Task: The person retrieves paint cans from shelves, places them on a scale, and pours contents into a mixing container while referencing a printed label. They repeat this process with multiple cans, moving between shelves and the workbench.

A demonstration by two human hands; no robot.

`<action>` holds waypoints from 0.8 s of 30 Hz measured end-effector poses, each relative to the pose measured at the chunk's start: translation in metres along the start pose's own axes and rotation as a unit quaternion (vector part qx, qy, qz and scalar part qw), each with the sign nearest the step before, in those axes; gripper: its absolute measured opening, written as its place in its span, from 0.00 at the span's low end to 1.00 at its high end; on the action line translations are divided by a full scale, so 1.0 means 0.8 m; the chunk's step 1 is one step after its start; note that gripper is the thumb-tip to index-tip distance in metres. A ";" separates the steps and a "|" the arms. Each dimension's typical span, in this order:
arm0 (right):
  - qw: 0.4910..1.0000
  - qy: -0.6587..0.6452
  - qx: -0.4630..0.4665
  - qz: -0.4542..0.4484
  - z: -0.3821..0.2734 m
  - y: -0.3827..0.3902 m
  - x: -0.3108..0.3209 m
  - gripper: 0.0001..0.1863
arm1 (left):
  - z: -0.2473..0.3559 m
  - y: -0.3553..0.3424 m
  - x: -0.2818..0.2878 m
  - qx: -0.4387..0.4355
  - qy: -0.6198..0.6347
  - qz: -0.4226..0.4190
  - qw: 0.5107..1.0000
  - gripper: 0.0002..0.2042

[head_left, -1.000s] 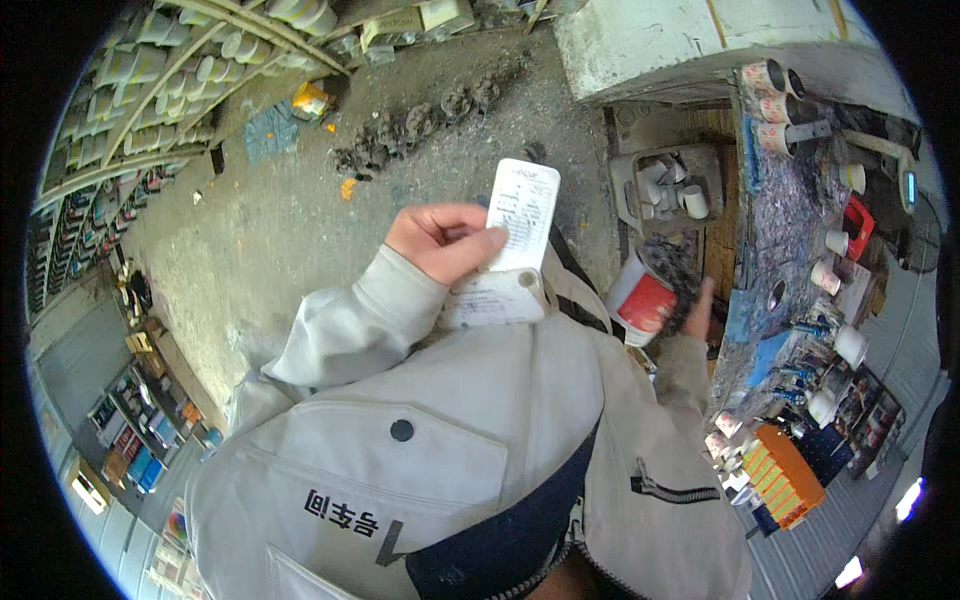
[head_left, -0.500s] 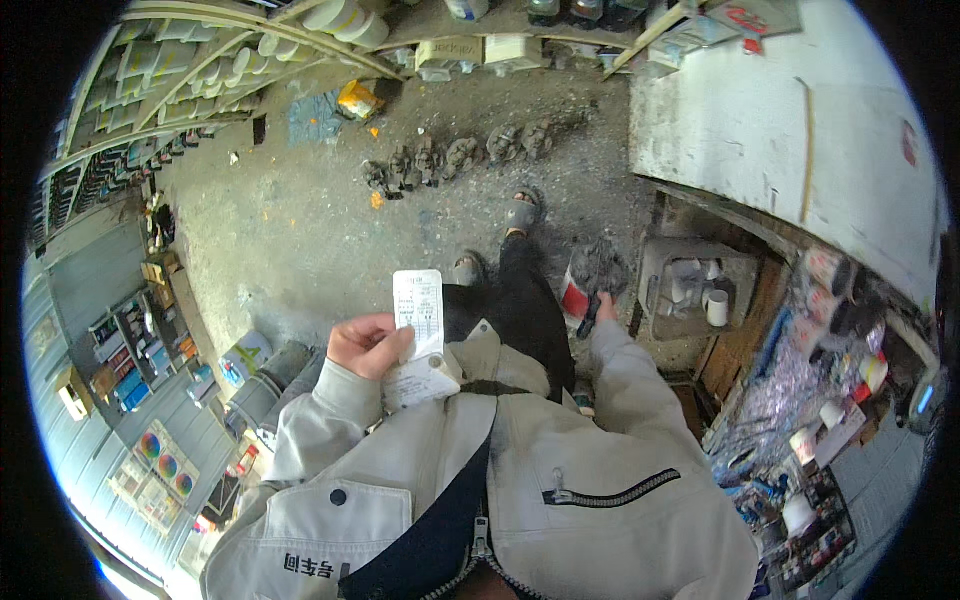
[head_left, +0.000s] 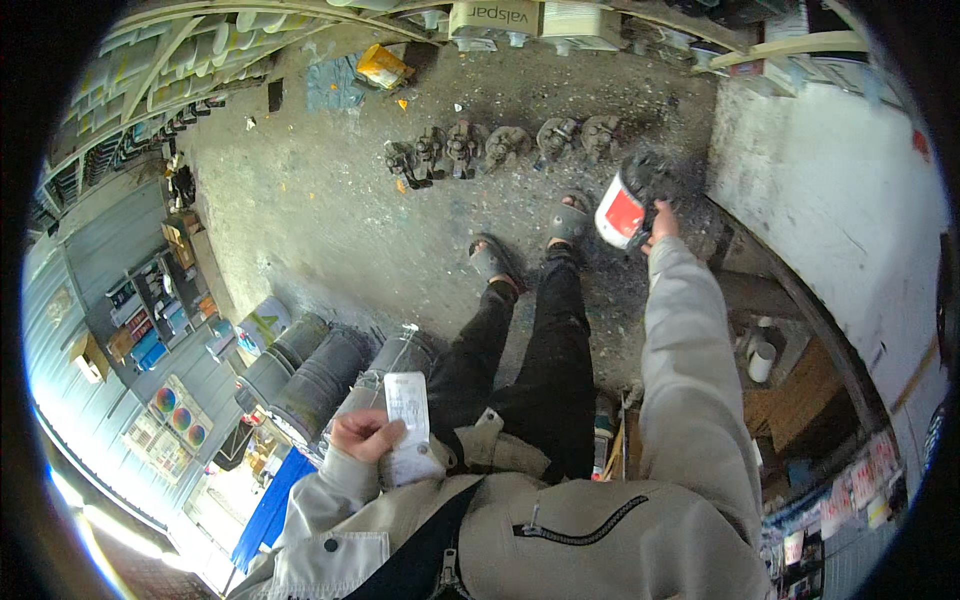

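Note:
My left hand is closed at waist height, its thumb and fingers pinching a narrow white printed paper slip that stands upright and bends near the bottom. Out to the far right, my right hand grips the handle of a dark, paint-crusted lid. Below that lid is a white can with a red label, tilted and held above the floor by it. My right arm is stretched forward. How the fingers wrap the handle is partly hidden.
Several similar dark, crusted lids stand in a row on the speckled concrete floor. Grey drums stand left of my legs. A white-topped bench is at the right, shelves at the far left, boxes at the back.
My right hand has moved forward and right, bringing the can out over the floor, more fully in view. My left hand still holds the slip. The view has shifted, showing both feet and the drums.

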State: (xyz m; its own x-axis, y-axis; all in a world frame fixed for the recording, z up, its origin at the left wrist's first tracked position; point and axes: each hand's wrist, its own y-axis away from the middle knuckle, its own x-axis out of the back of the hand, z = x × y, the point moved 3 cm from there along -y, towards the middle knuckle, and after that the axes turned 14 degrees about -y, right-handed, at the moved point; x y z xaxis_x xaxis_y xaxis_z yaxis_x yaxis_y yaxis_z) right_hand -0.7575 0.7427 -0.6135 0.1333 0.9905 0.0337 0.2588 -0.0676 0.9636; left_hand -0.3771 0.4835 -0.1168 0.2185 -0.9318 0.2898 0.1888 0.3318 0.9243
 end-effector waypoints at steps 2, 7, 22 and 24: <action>0.998 -0.059 0.001 -0.014 -0.011 -0.050 -0.018 0.19 | -0.015 -0.007 -0.004 0.042 0.032 0.013 0.999 0.05; 0.998 0.009 0.052 0.039 -0.017 -0.142 -0.007 0.23 | -0.034 -0.036 -0.010 0.055 0.011 0.020 0.998 0.10; 0.976 0.194 -0.042 -0.085 0.163 -0.135 -0.016 0.30 | -0.097 -0.071 -0.024 0.093 0.064 -0.019 0.993 0.05; 0.966 0.244 0.000 -0.080 0.161 -0.149 -0.062 0.31 | -0.113 -0.084 -0.031 0.106 0.071 -0.021 0.992 0.05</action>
State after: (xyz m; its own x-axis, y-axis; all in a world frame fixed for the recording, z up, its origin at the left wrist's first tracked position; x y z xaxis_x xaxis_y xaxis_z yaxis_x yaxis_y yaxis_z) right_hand -0.6716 0.6865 -0.7638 -0.3760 0.9266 0.0048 0.2390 0.0920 0.9667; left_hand -0.3084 0.4975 -0.2082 0.3496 -0.9090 0.2267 -0.0024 0.2411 0.9705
